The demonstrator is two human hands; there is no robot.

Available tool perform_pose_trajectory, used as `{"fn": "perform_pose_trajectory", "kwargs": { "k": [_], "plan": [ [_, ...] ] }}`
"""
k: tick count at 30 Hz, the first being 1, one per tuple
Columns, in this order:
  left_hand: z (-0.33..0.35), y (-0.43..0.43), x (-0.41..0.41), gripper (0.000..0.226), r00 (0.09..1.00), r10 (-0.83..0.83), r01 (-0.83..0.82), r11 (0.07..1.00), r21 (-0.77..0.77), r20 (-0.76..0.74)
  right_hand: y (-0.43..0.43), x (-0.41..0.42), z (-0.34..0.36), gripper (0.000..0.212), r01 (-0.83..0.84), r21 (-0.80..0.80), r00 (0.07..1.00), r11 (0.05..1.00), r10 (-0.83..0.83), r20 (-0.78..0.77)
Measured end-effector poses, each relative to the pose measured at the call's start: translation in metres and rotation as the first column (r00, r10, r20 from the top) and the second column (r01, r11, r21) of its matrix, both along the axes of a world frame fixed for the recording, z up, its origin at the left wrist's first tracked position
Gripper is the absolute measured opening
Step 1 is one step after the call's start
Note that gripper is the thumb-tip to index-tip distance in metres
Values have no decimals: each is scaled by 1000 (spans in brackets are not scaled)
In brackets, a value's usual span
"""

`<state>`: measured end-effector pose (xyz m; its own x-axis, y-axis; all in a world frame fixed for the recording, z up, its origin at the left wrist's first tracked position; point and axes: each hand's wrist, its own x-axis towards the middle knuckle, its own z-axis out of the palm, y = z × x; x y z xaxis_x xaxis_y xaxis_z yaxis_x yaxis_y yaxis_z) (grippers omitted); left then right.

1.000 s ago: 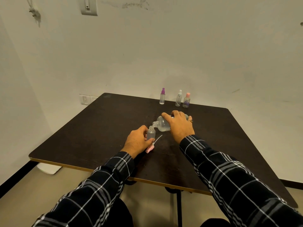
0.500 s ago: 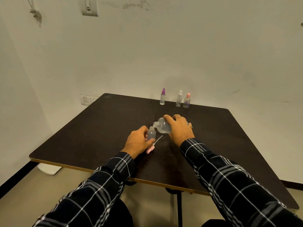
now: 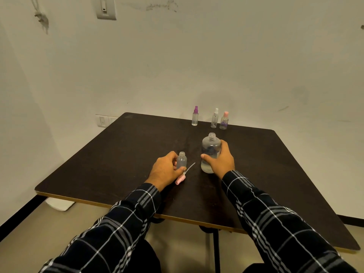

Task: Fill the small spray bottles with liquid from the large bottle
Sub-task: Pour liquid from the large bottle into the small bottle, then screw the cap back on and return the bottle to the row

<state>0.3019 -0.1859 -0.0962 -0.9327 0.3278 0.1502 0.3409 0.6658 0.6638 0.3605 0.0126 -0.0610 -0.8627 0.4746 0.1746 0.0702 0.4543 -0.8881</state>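
My left hand (image 3: 164,170) grips a small clear spray bottle (image 3: 181,160) that stands upright and uncapped on the dark table (image 3: 110,154). Its pink spray cap with a thin dip tube (image 3: 184,175) lies on the table just right of that hand. My right hand (image 3: 221,161) holds the large clear bottle (image 3: 210,151), which stands upright and uncapped with a little liquid at its bottom. Three capped small spray bottles stand at the table's far edge: purple-capped (image 3: 195,116), white-capped (image 3: 214,118), pink-capped (image 3: 224,120).
A wall rises right behind the table's far edge, with a socket plate (image 3: 102,121) at the left. The table's front edge (image 3: 98,201) runs close to my sleeves. A white object (image 3: 59,204) lies on the floor under the left corner.
My right hand has tipped the large bottle back from pouring over the small bottle's mouth to upright on the table, to the right. My left hand kept holding the small bottle.
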Motion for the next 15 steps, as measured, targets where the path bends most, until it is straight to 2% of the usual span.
{"fn": "perform_pose_trajectory", "kwargs": {
  "k": [3, 6, 7, 8, 9, 10, 11, 12, 13, 15],
  "plan": [
    [1, 0, 0, 29, 1000, 1, -1, 1000, -6, -7, 5, 0, -5, 72, 1, -58, 1000, 998, -1, 1],
    [0, 0, -1, 29, 1000, -5, 4, 1000, -4, -13, 6, 3, -4, 94, 0, -39, 998, 999, 3, 65],
    [0, -1, -1, 29, 1000, -6, 5, 1000, -7, -14, 2, 8, -4, 98, 63, 24, 996, 998, -64, 60],
    [0, -1, -1, 28, 1000, -8, 8, 1000, -8, -17, -5, 16, -4, 93, 162, 133, 986, 978, -166, 17],
    [1, -1, -1, 28, 1000, -12, 11, 1000, -10, -19, -11, 24, -5, 80, 265, 270, 964, 926, -254, -77],
    [2, -2, -2, 28, 1000, -14, 14, 1000, -16, -21, -17, 32, -8, 63, 320, 403, 946, 858, -268, -182],
    [3, -3, -2, 28, 1000, -16, 15, 1000, -21, -23, -22, 38, -10, 47, 296, 519, 949, 802, -187, -253],
    [3, -4, -4, 28, 1000, -15, 14, 1000, -22, -25, -26, 41, -13, 34, 180, 626, 970, 758, -32, -240],
    [3, -5, -5, 28, 1000, -13, 12, 1000, -20, -25, -30, 41, -18, 25, -2, 705, 977, 709, 152, -149],
    [4, -8, -6, 29, 1000, -11, 11, 1000, -10, -19, -37, 38, -28, 28, -361, 732, 906, 578, 403, 129]
  ]
}}
